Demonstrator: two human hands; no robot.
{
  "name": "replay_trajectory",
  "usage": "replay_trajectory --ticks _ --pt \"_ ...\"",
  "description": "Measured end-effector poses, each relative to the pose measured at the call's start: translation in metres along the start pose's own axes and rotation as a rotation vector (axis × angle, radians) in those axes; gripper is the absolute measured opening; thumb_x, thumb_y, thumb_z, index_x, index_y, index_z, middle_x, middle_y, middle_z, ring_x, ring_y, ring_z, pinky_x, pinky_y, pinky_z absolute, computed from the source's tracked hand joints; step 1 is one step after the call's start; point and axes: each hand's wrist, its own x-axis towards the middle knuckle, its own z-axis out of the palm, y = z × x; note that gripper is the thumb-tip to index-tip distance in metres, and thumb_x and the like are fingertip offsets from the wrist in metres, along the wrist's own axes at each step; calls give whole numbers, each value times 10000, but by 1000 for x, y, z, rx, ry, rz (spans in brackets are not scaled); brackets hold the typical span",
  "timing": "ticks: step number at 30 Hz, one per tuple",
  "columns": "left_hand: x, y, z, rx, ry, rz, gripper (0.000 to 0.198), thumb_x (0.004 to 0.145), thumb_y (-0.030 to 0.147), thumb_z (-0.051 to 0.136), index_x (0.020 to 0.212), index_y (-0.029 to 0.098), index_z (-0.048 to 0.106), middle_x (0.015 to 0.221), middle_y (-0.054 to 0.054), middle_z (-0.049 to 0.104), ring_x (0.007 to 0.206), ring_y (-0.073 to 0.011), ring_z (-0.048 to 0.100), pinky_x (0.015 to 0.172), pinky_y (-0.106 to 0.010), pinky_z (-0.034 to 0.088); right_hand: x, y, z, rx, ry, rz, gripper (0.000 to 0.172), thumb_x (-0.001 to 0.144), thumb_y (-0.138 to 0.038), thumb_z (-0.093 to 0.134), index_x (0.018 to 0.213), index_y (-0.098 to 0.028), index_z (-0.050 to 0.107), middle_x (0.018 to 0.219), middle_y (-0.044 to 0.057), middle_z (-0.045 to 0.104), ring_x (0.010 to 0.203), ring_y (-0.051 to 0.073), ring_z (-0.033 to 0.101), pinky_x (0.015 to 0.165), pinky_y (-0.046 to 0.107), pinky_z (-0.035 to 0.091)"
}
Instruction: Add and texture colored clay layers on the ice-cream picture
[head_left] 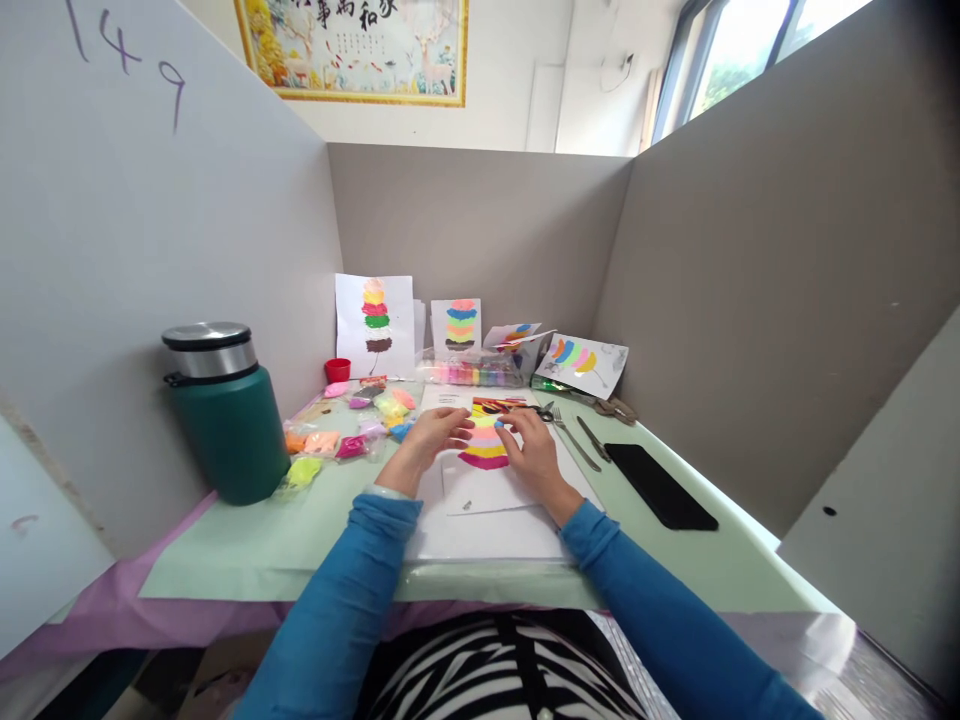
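My left hand (435, 438) hovers at the left of a sheet of white paper (487, 497), its fingers apart and slightly curled, with nothing visible in them. On the right, my right hand (534, 455) pinches a small blue bit of modelling clay (499, 424) between thumb and finger. Between the hands, the paper carries stacked curved bands of clay (484, 462) in magenta, yellow and pink. The upper bands are partly hidden by my fingers. A dark red and orange printed picture (491, 405) lies just beyond them.
Bags of coloured clay (352, 445) lie to the left, near a green flask (229, 430) and a red cup (337, 370). Scissors (546, 412), a fork (577, 440), a knife (592, 437) and a black phone (660, 487) lie right. Finished pictures (375, 325) lean behind; partitions surround the table.
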Motion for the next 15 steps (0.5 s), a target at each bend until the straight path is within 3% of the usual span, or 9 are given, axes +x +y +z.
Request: replay_trajectory --ticks 2,4,7,9,15 --pt "2 6 -17 303 173 58 194 843 266 616 968 123 654 980 -118 705 780 -172 669 675 -280 522 1 0 -1 42 29 36 167 930 -305 521 974 -202 645 978 91 625 861 202 594 785 361 497" --pt "5 8 -33 693 319 69 193 805 159 605 988 149 668 1024 -106 701 929 -205 660 752 -283 507 1 0 -2 78 46 62 159 925 -303 524 969 -203 640 983 86 615 800 182 590 753 346 506" --pt "9 3 -50 1171 425 -71 322 731 64 599 1024 176 675 1198 -142 630 1109 -281 607 844 -333 480 1 -2 -2 104 49 78 157 920 -303 527 967 -201 637 987 83 609 771 172 587 739 337 509" --pt "10 -4 -55 1295 414 -121 335 769 105 564 1078 197 653 1221 -154 604 1095 -309 615 811 -361 488 0 -2 -2 110 37 87 157 919 -306 528 970 -205 637 993 81 609 767 169 588 741 336 509" --pt "11 -12 -63 1381 587 -177 382 833 138 501 1210 147 562 1251 -196 569 1051 -314 632 776 -364 493 -3 2 -1 124 -64 98 148 909 -305 549 956 -211 654 974 69 624 729 156 596 708 319 500"
